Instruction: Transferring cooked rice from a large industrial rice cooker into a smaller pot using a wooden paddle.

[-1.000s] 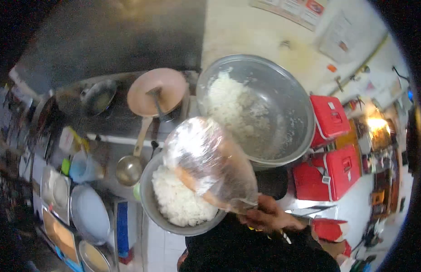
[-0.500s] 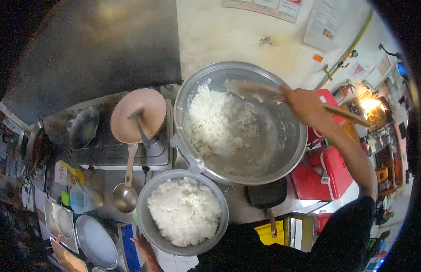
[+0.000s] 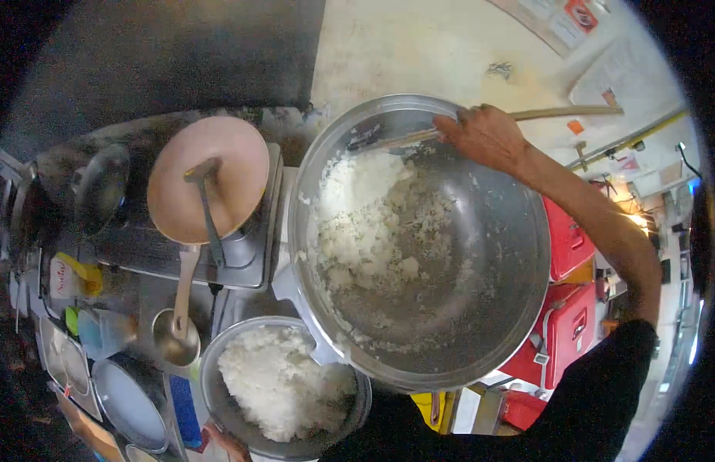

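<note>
My right hand [image 3: 487, 140] is closed around the wooden handle of a long paddle [image 3: 407, 139], held across the far side of a big metal pot [image 3: 481, 308]. The paddle's blade end lies by the far edge of the white cooked rice [image 3: 365, 208], which is heaped on the pot's left side. Rice bits cling to the bare metal on the right. Nearer me, a smaller metal bowl [image 3: 363, 408] holds a mound of rice [image 3: 277, 385], partly under the pot's handle. My left hand [image 3: 223, 445], blurred and partly cut off, grips the bowl's near left side.
A tan frying pan [image 3: 173, 177] with a dark utensil [image 3: 209, 215] sits on the stove [image 3: 253, 262] at left. Nearby are a ladle-like metal cup [image 3: 175, 350], a dark small pan [image 3: 102, 189] and a blue-grey tray [image 3: 130, 400]. Red coolers [image 3: 561, 331] stand right of the pot.
My right hand and the paddle have swung farther back and left, with the handle's free end raised toward the wall. The view has shifted; the pot looks larger and the bowl lower left.
</note>
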### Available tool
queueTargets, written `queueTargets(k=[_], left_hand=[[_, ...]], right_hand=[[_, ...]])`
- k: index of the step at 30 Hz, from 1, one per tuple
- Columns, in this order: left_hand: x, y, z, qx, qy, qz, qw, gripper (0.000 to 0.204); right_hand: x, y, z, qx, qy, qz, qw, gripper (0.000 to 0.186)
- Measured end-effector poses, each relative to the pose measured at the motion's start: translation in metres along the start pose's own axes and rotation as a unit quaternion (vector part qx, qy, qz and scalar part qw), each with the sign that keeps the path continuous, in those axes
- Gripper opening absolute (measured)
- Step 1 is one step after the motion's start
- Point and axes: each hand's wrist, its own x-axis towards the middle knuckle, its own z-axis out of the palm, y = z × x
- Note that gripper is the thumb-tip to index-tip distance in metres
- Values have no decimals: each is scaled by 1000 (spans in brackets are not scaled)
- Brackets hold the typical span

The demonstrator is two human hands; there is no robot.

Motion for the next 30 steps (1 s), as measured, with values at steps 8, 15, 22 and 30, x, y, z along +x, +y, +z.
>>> queueTargets(k=[8,15,22,30], left_hand=[[-4,4,11,86,237,-34,967,67],[7,8,60,94,198,23,975,64],[8,-5,38,325,321,78,886,68],[21,-7,22,268,259,72,925,69]], right_hand=[[77,-17,2,-18,-89,-142,986,38],[80,-38,-6,33,-150,-106,982,44],[-21,-76,-6,111,-162,13,980,26],[-139,-147,-47,165,-194,13,967,41]])
